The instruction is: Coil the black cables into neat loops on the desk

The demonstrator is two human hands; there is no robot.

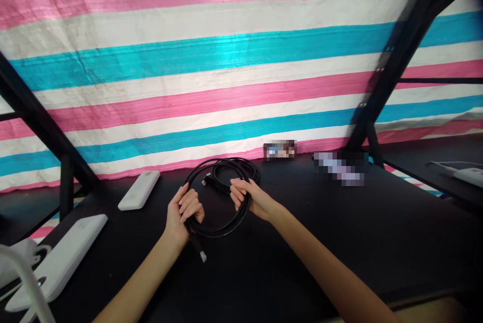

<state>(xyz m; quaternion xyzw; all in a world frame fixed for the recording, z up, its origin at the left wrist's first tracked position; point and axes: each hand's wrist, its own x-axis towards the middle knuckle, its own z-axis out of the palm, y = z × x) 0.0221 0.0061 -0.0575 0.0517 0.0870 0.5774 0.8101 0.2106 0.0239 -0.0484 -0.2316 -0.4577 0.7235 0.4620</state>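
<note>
A black cable (221,235) is wound into loose round loops above the dark table. On the left side of the coil, my left hand (184,210) is closed with the fingers curled around the loops. From beneath that hand hangs one cable end with a pale plug tip. My right hand (251,197) pinches the right side of the coil between thumb and fingers. Behind the held loops more black cable loops show, and a second light plug (206,178) is visible there. Whether those rear loops belong to the same cable, I cannot tell.
The black table (302,247) has a white rectangular device (139,190) at its back left. A longer white device (71,255) and a white cord (24,272) lie nearer left. Two blurred items sit along the back right. Black metal posts (396,71) and a striped sheet (211,71) stand behind.
</note>
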